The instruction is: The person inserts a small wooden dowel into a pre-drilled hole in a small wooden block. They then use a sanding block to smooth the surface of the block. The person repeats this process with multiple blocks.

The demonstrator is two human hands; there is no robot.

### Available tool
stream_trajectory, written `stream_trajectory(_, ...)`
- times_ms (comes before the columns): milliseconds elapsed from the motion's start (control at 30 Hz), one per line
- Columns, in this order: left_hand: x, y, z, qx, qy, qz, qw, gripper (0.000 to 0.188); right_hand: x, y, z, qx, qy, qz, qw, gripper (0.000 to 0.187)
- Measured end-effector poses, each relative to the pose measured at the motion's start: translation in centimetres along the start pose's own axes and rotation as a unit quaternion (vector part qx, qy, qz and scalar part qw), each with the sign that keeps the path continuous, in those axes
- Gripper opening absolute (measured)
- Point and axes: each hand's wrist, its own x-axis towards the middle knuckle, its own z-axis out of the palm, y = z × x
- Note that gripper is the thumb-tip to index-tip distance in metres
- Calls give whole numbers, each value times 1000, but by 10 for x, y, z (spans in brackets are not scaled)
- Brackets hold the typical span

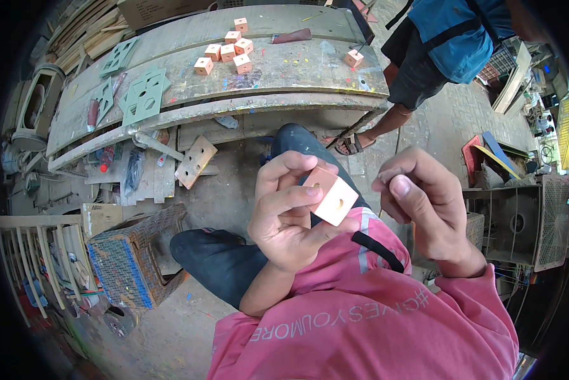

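My left hand [287, 221] grips a pale wooden cube [337, 201] between its fingertips and thumb. A round hole shows in each of two of its faces, and the top face looks pinker. To its right, apart from the cube, my right hand [431, 206] is closed in a pinch. Between its thumb and forefinger sits a small grey-brown scrap [391, 173], thin and bent; its material is hard to make out. Both hands are raised over my lap.
On the worn bench [189, 95] ahead lie several wooden cubes [227, 52], a lone cube [354, 58] and green stencil plates [145, 96]. Below leans a wooden board with holes [196, 162]. A woven stool [129, 263] stands left; another person [452, 38] stands at the far right.
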Motion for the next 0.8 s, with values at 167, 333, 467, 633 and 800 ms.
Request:
stream_trajectory(167, -4, -4, -7, 0, -33, -20, 999, 63, 3, -12, -12, -205, -67, -46, 975, 11)
stream_trajectory(333, -7, 6, -2, -73, -22, -111, 991, 64, 14, -4, -17, -283, -83, -212, 932, 15)
stream_trajectory(467, -9, 17, -2, -83, -16, -175, 981, 67, 15, -15, -19, -314, -128, -197, 920, 21)
stream_trajectory(633, -8, 18, -8, -40, -46, -199, 978, 74, 16, -15, -11, -331, -66, -226, 914, 17)
stream_trajectory(800, -2, 20, -4, -53, -53, -225, 971, 78, 3, -2, -3, 26, -22, 6, 999, 28)
